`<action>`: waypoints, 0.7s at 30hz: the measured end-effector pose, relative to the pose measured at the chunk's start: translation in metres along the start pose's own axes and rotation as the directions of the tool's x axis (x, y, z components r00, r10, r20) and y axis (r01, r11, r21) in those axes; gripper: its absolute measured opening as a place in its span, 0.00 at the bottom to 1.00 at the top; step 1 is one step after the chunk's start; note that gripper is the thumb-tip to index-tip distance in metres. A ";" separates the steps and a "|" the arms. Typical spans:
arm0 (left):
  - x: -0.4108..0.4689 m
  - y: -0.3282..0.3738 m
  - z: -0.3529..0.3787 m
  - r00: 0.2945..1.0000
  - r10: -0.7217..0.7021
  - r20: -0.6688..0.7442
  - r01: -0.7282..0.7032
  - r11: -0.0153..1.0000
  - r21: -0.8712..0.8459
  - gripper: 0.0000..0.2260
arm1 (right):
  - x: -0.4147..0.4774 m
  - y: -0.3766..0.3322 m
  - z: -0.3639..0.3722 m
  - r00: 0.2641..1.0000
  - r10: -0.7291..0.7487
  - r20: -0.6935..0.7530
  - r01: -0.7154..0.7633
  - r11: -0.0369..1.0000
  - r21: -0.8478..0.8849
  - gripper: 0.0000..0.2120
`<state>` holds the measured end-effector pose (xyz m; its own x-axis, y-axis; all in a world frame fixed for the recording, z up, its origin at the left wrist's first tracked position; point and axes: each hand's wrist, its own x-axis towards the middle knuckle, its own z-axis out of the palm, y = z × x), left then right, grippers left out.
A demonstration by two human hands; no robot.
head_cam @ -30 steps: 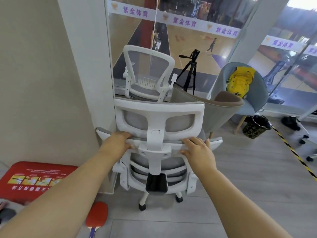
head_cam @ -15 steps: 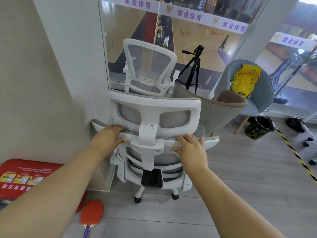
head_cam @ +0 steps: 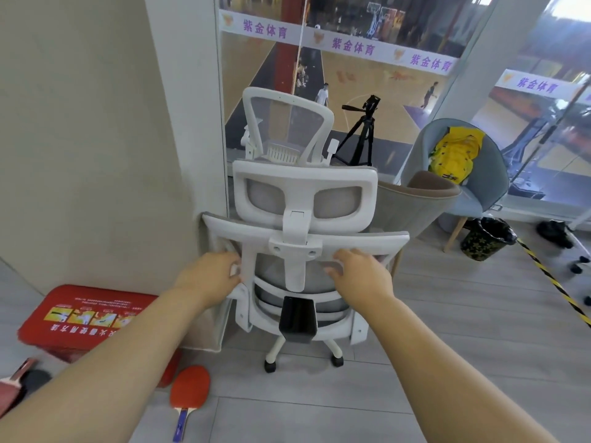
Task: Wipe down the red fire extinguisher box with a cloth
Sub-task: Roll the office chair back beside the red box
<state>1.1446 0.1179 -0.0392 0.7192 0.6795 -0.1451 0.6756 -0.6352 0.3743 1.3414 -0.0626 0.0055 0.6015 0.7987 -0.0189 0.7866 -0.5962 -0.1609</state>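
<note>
White-framed office chair (head_cam: 303,219) with grey mesh stands right in front of you, its back toward you, and both your hands are on it. Your left hand (head_cam: 211,276) grips the left upright of the back frame, fingers wrapped round the white plastic. Your right hand (head_cam: 361,276) holds the right side at the same height, fingers curled over the frame just under the top bar, thumb below. Hands are apart, with the chair's central spine between them.

Red fire extinguisher box (head_cam: 80,314) lies on the floor (head_cam: 479,298) at lower left, against the wall (head_cam: 96,155), left of the chair. Your left forearm crosses in front of its right end; neither hand touches it. Its lid shows yellow instruction pictures. A red table-tennis bat (head_cam: 190,388) lies on the floor near the box's near right corner.

Behind the chair stands a second chair (head_cam: 287,123), also white mesh, by the glass, with a black tripod (head_cam: 361,135) beside it. To the right is a grey tub chair (head_cam: 489,174) with a yellow garment (head_cam: 454,155) in it, a camouflage bin (head_cam: 486,238) near its legs, and yellow-black hazard tape (head_cam: 553,282) on the floor.
</note>
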 end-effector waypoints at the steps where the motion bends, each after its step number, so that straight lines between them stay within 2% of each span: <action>1: -0.012 -0.005 0.003 1.000 -0.008 0.018 0.008 1.000 -0.003 0.06 | -0.011 -0.005 0.005 0.999 -0.011 0.036 0.011 1.000 0.010 0.15; 6: -0.072 -0.033 0.018 0.998 -0.060 0.015 0.060 0.998 0.034 0.12 | -0.064 -0.023 0.034 0.974 -0.052 0.221 0.044 0.998 0.042 0.15; 11: -0.138 -0.053 0.033 0.988 -0.148 0.038 0.147 0.989 0.022 0.11 | -0.106 -0.040 0.055 0.912 -0.137 0.386 0.127 0.991 0.051 0.17; 15: -0.189 -0.066 0.046 0.971 -0.223 0.087 0.225 0.974 -0.016 0.10 | -0.136 -0.053 0.063 0.860 -0.253 0.443 0.234 0.967 0.099 0.19; 21: -0.264 -0.062 0.066 0.962 -0.270 0.047 0.270 0.963 0.014 0.07 | -0.178 -0.065 0.076 0.797 -0.371 0.476 0.361 0.925 0.117 0.18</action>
<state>0.9233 -0.0466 -0.0850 0.5167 0.8078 -0.2837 0.8468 -0.4333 0.3085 1.1724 -0.1597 -0.0560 0.1209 0.8971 -0.4249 0.9286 -0.2535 -0.2711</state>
